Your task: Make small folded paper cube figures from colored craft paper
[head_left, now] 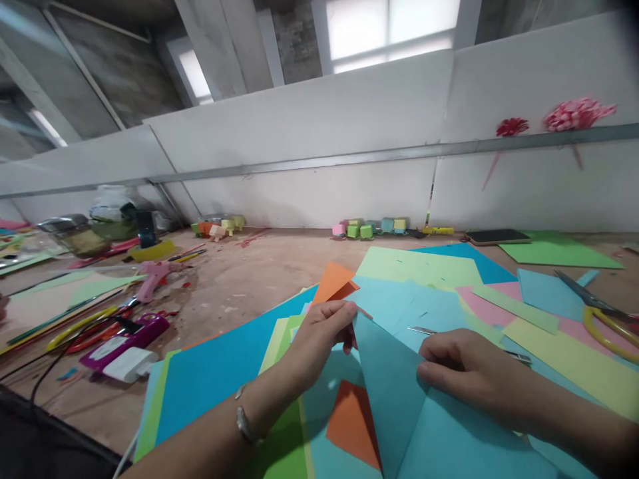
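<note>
Light-blue paper sheet [399,399], folded w/ sharp diagonal crease, peak pointing up, sits front-center on tabletop [239,279] atop other colored sheets. My left hand [319,336] pinches its top corner, fingers closed on it. Right hand [469,372] pressed flat on the fold, fingers curled. Scissors [599,313] well apart, far right.

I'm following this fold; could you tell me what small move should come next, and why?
Probably press the crease flat: the left hand pinches the tip of the light blue sheet, folded to a raised point, while the right hand rests on its edge.
</note>
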Demonstrator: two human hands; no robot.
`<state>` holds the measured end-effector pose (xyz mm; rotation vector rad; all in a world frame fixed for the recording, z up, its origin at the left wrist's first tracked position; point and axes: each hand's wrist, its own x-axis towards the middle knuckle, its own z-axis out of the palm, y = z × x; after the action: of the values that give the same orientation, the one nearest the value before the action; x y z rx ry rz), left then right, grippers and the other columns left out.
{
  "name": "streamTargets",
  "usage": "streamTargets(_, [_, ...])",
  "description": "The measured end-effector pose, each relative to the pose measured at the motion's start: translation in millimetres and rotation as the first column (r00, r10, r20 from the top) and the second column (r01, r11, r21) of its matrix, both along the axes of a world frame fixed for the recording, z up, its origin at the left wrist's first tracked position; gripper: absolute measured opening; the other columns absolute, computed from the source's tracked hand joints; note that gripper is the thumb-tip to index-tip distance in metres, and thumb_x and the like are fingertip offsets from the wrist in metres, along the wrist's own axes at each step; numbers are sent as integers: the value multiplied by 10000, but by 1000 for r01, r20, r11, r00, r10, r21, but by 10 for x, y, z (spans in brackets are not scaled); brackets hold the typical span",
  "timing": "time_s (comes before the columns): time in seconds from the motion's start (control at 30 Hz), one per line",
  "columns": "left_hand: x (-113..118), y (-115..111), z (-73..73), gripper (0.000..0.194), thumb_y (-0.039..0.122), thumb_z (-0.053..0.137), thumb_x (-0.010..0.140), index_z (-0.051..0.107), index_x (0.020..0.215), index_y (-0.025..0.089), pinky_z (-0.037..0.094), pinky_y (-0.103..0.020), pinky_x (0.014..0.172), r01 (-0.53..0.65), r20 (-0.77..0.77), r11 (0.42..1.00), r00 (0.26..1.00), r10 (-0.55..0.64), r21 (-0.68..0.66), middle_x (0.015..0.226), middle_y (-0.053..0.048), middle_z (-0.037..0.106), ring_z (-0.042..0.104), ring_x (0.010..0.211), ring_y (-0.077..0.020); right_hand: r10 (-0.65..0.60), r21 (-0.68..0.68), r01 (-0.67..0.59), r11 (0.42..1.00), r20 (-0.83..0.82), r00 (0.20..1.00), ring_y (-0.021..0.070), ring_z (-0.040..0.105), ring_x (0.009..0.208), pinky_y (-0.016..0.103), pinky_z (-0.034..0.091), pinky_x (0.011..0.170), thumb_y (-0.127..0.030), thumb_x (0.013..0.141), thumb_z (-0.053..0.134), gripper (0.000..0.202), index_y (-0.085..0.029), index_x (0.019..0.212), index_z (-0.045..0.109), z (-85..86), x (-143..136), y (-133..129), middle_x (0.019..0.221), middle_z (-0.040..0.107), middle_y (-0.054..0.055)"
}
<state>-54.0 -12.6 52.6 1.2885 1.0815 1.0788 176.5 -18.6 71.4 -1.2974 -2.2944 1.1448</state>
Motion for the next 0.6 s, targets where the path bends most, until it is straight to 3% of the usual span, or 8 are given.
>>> streamTargets(0.13, [4,-22,21,420,409,545,834,468,489,182,300,-238,499,-106,-169,993,979,114,56,467,23,478,390,470,-86,11,8,-11,1000,26,1000,127,354,590,277,264,550,-372,816,507,332,-200,563,381,19,-22,-9,587,343,-33])
streamTargets(0.23, [14,-31,41,396,406,535,837,491,516,178,307,-236,502,-115,-193,991,973,127,71,477,27,473,394,475,-85,0,12,0,1000,4,1000,128,355,592,279,265,552,-368,800,515,323,-199,554,390,12,-20,-5,585,341,-31])
streamTargets(0.3, [29,-33,51,409,486,522,853,521,585,177,355,-238,511,-57,-125,998,990,58,9,517,12,521,451,494,-97,-58,14,59,998,-57,997,129,366,591,277,277,549,-399,799,523,323,-199,563,432,3,-2,10,589,358,-29])
streamTargets(0.4, [66,-53,62,402,565,616,793,563,731,171,444,-260,547,101,-82,991,991,-108,-91,618,6,562,527,552,-118,-242,9,249,969,-190,951,126,371,558,273,293,521,-475,797,551,358,-202,576,480,2,39,45,576,364,-33])
streamTargets(0.5, [100,-88,64,325,443,718,724,546,695,170,436,-240,536,195,-186,975,959,-213,-110,602,42,494,490,539,-93,-391,-5,410,912,-309,867,132,422,539,272,340,495,-517,796,580,369,-204,604,539,26,68,71,584,441,-22])
streamTargets(0.6, [111,-102,58,308,382,657,754,479,606,180,416,-231,519,213,-228,969,945,-236,-123,544,57,448,501,505,-88,-427,-12,458,889,-382,819,145,487,573,268,398,508,-502,795,627,349,-199,623,598,52,75,77,626,541,3])
